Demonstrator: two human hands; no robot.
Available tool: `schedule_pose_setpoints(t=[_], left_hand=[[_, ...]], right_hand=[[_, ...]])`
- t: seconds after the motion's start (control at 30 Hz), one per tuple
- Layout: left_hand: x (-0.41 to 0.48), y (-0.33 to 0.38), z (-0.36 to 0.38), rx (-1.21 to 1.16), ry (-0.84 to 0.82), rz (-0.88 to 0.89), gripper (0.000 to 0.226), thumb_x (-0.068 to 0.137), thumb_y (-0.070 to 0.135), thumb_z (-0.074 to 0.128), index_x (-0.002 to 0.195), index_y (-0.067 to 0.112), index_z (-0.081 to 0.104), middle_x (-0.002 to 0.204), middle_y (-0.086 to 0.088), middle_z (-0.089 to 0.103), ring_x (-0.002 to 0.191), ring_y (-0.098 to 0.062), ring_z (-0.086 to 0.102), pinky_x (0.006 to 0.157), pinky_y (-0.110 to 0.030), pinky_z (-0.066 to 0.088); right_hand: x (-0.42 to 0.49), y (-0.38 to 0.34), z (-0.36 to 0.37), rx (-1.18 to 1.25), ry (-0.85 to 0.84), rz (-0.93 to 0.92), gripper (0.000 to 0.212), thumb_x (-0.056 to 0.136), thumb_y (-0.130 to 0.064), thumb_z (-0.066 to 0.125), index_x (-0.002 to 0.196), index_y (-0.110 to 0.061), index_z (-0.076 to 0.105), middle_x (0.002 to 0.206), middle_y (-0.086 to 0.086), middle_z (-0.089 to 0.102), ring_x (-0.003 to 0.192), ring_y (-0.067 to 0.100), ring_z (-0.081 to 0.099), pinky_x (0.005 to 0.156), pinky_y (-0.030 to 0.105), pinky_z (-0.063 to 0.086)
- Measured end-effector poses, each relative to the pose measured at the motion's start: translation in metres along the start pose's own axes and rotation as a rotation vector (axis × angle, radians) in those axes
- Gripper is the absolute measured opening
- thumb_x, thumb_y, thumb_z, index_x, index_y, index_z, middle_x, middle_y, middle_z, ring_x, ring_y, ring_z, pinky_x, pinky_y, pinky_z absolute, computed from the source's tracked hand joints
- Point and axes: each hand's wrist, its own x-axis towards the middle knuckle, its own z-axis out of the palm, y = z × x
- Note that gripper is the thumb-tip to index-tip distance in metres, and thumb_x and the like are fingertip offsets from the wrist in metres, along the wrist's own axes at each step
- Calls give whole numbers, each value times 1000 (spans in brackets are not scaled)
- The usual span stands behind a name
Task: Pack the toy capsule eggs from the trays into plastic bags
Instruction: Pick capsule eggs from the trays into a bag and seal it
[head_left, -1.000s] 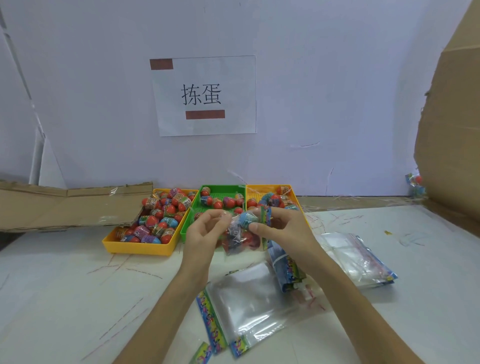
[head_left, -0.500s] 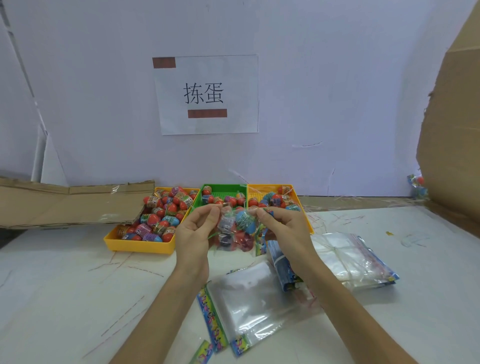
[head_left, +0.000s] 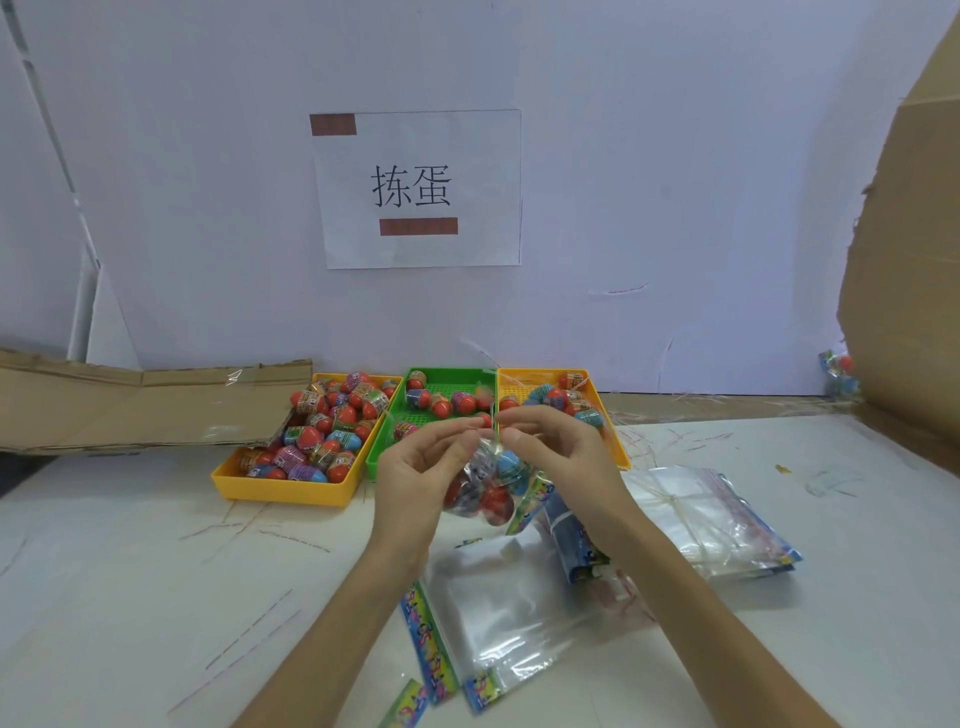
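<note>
Both hands pinch a crinkly clear bag (head_left: 485, 486) of glossy round eggs at its gathered top: left hand (head_left: 421, 475) palm up, right hand (head_left: 558, 457) fingers curled.

Both forearms come in from the bottom edge, bare, and converge toward mid-frame; I log them as held above the table.

Left hand (head_left: 415, 470): the palm side faces partly toward me and to the right. Its fingertips are gathered at the top, pinching the mouth of the filled plastic bag (head_left: 488, 493).

Right hand (head_left: 563, 457): the back faces up and outward, with the fingers reaching left. It pinches the same bag mouth from the other side.

The pinch points sit just beside each other; I cannot tell if the fingertips touch. The wrists are at about the same height.
</note>
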Motion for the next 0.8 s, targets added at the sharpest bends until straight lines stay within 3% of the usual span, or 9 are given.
schedule_pose_setpoints(t=[0.07, 0.2, 0.27, 0.37, 0.5, 0.57, 0.67, 0.8], left_hand=[[-1, -1, 0, 35, -29, -22, 19, 79, 33, 74, 97, 34, 81, 103, 4, 79, 102, -10, 73, 87, -26, 59], [-2, -3, 3, -1, -137, -191, 55, 77, 53, 74, 122, 23, 71, 118, 2, 75, 116, -15, 69, 102, -41, 54], [-4, -5, 5, -4, -212, -253, 54, 79, 52, 76, 123, 20, 71, 116, -4, 76, 113, -21, 70, 98, -39, 55], [-6, -8, 8, 34, -213, -294, 44, 77, 40, 78, 108, 9, 75, 98, -20, 75, 92, -27, 71, 81, -34, 55], [-6, -9, 8, 84, -127, -273, 42, 78, 39, 79, 88, 0, 69, 72, -14, 64, 68, -22, 62, 63, -32, 52], [-6, -8, 8, 80, -118, -259, 36, 78, 37, 80, 91, 3, 72, 78, -22, 68, 71, -30, 66, 65, -37, 55], [-5, -6, 8, 45, -109, -261, 33, 75, 34, 80, 101, 13, 78, 96, -25, 74, 90, -41, 72, 81, -49, 59], [-6, -2, 7, -51, -148, -306, 31, 73, 24, 81, 105, 23, 80, 99, -16, 78, 90, -31, 76, 68, -31, 60]], right_hand=[[-1, 2, 2, -58, 22, -34, 8, 89, -17, 76, 88, -26, 77, 83, -9, 74, 78, 5, 67, 74, 19, 53], [0, 2, 0, -66, 78, -42, 22, 88, -14, 77, 74, -31, 73, 73, -9, 70, 70, 3, 63, 68, 16, 50], [-1, 3, 0, -71, 79, -40, 22, 88, -15, 76, 74, -31, 73, 74, -8, 71, 72, 4, 64, 68, 16, 50], [-1, 3, 1, -87, 67, -36, 18, 89, -13, 74, 77, -27, 73, 75, -8, 71, 73, 4, 63, 68, 16, 50], [-2, 4, 3, -147, 107, -62, 18, 89, -15, 74, 77, -28, 71, 79, -10, 71, 80, 5, 64, 72, 14, 48], [-2, 5, 4, -157, 120, -76, 18, 89, -15, 74, 77, -28, 71, 80, -12, 70, 81, 5, 63, 73, 12, 46], [-2, 5, 5, -149, 125, -76, 17, 89, -16, 74, 77, -28, 72, 82, -11, 69, 85, 8, 63, 76, 13, 46], [-2, 5, 6, -142, 145, -62, 15, 89, -16, 74, 78, -26, 73, 80, -11, 69, 80, 7, 63, 74, 19, 51]])
